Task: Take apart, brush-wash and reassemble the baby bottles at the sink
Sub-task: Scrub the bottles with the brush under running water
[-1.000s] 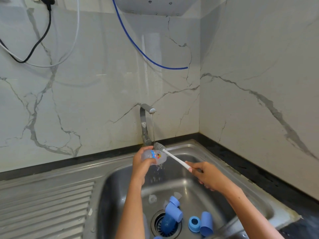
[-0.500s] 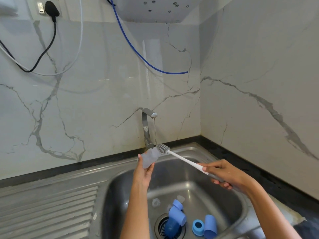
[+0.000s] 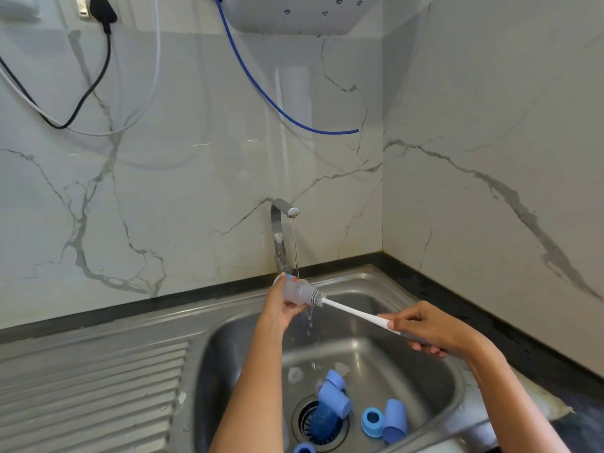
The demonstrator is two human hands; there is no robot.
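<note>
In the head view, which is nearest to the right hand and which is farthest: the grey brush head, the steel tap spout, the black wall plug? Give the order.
Measured from the right hand:
1. Grey brush head, to its left, at the mouth of the clear bottle.
2. Steel tap spout, above the bottle, by the back wall.
3. Black wall plug, far up at the top left.

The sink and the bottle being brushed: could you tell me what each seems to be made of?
The sink: probably stainless steel, brushed grey with soft reflections. The bottle in the left hand: apparently clear, slightly frosted plastic, since the wall shows through it; glass can't be excluded.
</note>
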